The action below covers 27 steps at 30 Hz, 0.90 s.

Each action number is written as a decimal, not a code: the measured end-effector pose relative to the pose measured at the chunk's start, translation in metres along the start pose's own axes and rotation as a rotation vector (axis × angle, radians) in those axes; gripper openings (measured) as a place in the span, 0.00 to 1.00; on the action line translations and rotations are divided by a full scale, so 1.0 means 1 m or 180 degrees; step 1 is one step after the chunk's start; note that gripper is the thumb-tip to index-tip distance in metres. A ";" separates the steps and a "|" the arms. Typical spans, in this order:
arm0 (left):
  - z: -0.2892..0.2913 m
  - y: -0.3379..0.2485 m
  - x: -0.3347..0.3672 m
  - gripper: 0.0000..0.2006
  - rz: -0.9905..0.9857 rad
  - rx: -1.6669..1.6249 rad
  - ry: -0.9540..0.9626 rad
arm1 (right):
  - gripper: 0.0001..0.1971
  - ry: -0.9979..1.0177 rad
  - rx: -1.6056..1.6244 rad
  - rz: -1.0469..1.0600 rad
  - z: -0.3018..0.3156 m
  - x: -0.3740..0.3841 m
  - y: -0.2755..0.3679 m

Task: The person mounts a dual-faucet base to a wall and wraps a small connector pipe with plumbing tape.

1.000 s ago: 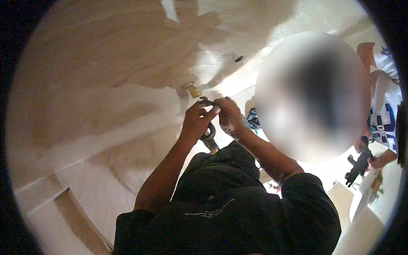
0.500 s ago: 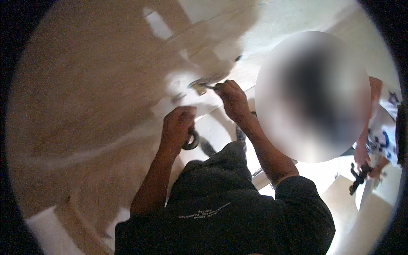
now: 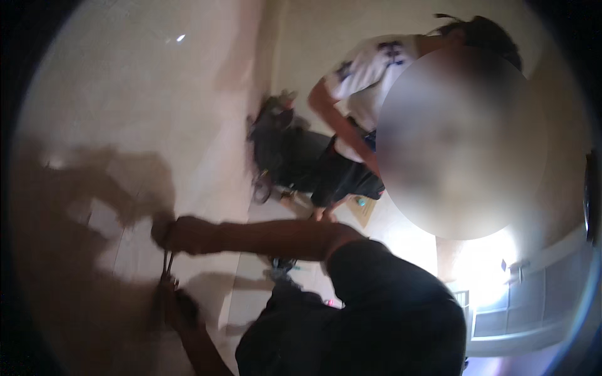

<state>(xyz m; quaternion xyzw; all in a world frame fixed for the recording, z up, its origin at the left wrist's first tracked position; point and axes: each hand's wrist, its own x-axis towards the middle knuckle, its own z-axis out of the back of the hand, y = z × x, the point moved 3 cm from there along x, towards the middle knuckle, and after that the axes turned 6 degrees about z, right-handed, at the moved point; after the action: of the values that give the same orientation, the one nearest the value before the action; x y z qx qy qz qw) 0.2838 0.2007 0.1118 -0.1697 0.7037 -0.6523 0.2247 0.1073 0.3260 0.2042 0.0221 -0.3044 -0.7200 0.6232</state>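
Observation:
My right hand (image 3: 191, 235) is closed in front of the pale wall (image 3: 200, 113). A thin metal tool with two narrow prongs (image 3: 168, 260) runs from it down toward my left hand (image 3: 172, 301). Its exact kind is blurred. Fingers of my left hand are closed close below, near the tool's lower end. Beside that palm sits a dark round ring (image 3: 187, 307), like a roll of black tape, partly lost in shadow. A small brass-coloured bit (image 3: 175, 284) shows near the left fingertips.
A person in a white shirt (image 3: 370, 72) bends over on the right, one arm reaching down. By the wall's foot lies a dark bag (image 3: 282, 144). A cardboard-coloured piece (image 3: 365, 212) lies near that person. Bright light and a grey panelled surface (image 3: 527, 301) are at lower right.
The view has turned, and both hands now appear farther left. The right hand has come above the left with the thin tool between them. The other person is more fully in view.

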 end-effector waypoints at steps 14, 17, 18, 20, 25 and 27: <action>-0.089 -0.053 0.002 0.10 0.1634 -0.2090 -0.0687 | 0.10 -0.1531 0.1571 -0.0536 0.048 -0.056 -0.023; -0.092 -0.055 -0.002 0.11 0.1409 -0.2227 -0.0421 | 0.18 -0.1890 0.2848 -0.1481 0.032 -0.061 -0.021; -0.093 -0.057 -0.001 0.11 0.1404 -0.2206 -0.0463 | 0.18 -0.2146 0.3611 -0.1652 0.028 -0.062 -0.021; -0.092 -0.060 -0.003 0.13 0.1466 -0.2001 -0.0792 | 0.21 -0.2359 0.4683 -0.2305 0.016 -0.062 -0.025; -0.102 -0.064 -0.015 0.15 0.1590 -0.1683 -0.0603 | 0.20 -0.2216 0.4009 -0.2091 0.019 -0.052 -0.026; -0.116 -0.057 -0.010 0.17 0.1593 -0.1356 -0.0685 | 0.18 -0.1815 0.3757 -0.2120 0.023 -0.053 -0.034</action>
<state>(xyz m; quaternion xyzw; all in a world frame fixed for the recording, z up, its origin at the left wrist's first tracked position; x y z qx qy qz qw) 0.2270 0.2985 0.1746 -0.1027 0.8162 -0.3938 0.4102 0.0799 0.3848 0.1891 0.2571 -0.7688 -0.5653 0.1524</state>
